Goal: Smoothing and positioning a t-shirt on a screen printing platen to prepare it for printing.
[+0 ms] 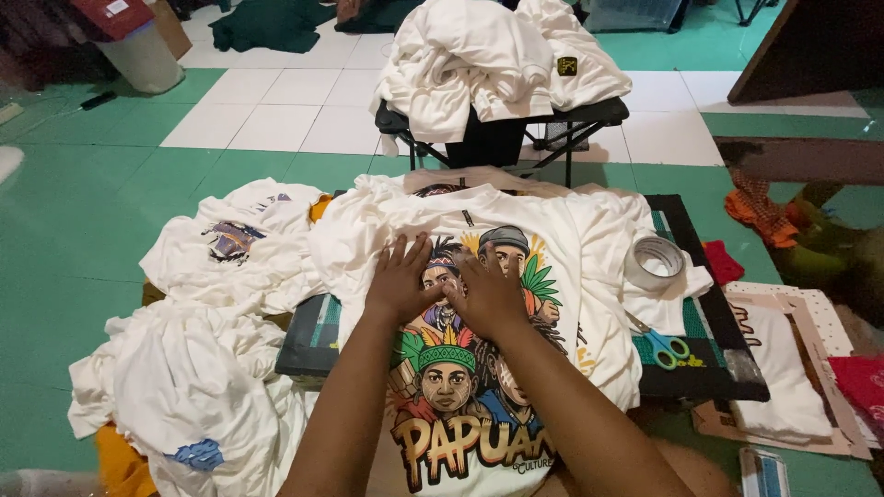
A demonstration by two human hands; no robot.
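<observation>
**Cream cloth, bright print, green floor**

The T-shirt (516,276) under both hands is cream white, printed with a many-coloured picture of faces: green leaves, a red, yellow and green feathered headdress, and orange-yellow lettering outlined dark. The heap of shirts (198,368) at left is the same cream, with small blue and purple prints. The scissors (665,347) have teal handles. The tape roll (655,260) is pale grey-white. The cutting mat (709,322) is green with a black border. The floor (74,239) is green with white tiles beyond.
</observation>
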